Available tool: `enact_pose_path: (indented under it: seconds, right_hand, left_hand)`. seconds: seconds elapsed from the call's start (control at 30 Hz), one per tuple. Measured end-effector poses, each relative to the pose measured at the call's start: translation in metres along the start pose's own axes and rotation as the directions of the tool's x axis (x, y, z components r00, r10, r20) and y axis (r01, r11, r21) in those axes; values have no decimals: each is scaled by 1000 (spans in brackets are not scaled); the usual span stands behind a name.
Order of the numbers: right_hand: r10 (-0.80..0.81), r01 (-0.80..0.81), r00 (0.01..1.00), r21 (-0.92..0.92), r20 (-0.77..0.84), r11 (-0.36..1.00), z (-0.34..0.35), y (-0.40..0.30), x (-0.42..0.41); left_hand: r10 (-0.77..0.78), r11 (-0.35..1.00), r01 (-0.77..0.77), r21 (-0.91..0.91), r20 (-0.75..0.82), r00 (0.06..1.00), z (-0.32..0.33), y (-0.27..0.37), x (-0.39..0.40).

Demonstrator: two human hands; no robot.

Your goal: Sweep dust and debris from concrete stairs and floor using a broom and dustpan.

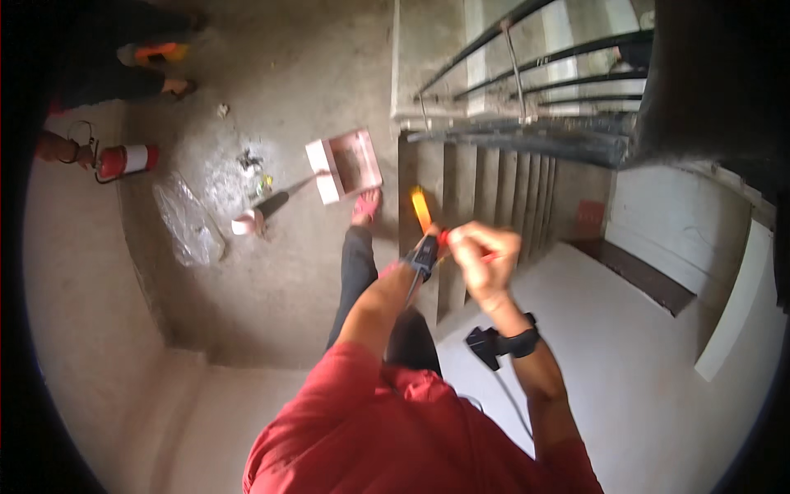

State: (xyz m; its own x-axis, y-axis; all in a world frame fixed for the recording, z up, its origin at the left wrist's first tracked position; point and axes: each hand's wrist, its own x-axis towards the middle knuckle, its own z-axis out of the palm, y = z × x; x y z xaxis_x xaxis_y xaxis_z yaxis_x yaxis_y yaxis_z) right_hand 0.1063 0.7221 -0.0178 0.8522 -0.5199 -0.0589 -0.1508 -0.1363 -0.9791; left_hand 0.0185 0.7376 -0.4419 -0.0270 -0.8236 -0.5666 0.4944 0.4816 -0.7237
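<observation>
My left hand is in the middle of the view, mostly hidden behind its wrist and a black strap-on device. From it sticks out a yellow-orange bar-shaped object, blurred by motion. Close beside it, my right hand is curled around a thin red object; a red bit also shows between the two hands. What the red object is, I cannot tell. A black wrist device with a cable is strapped to my right wrist. Both hands are above concrete stairs.
A pink open box lies by my pink-sandalled foot. Nearby are a white cup-like object, a clear plastic bag and white residue. Another person's hand touches a red fire extinguisher. Black metal railings border the stairs.
</observation>
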Motion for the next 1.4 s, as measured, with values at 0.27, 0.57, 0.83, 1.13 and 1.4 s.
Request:
enact_pose_path:
  seconds: [0.27, 0.57, 0.83, 1.13, 1.4]
  right_hand:
    - [-51, 49, 997, 33, 66, 998, -67, -17, 16]
    - [17, 89, 778, -136, 628, 987, 35, 13, 76]
    - [-167, 188, 855, 5, 491, 982, -18, -24, 30]
    - [-103, 107, 934, 6, 344, 994, 6, 10, 11]
    - [-192, 180, 979, 149, 65, 972, -35, 9, 8]
  left_hand:
    - [321, 792, -321, 519, 93, 942, 113, -81, 57]
    - [156, 920, -144, 366, -3, 988, 111, -8, 56]
    - [210, 959, -192, 210, -68, 975, 137, -63, 0]
    - [356, 857, -286, 429, -91, 930, 82, -11, -33]
    - [400, 844, -293, 450, -164, 901, 151, -58, -13]
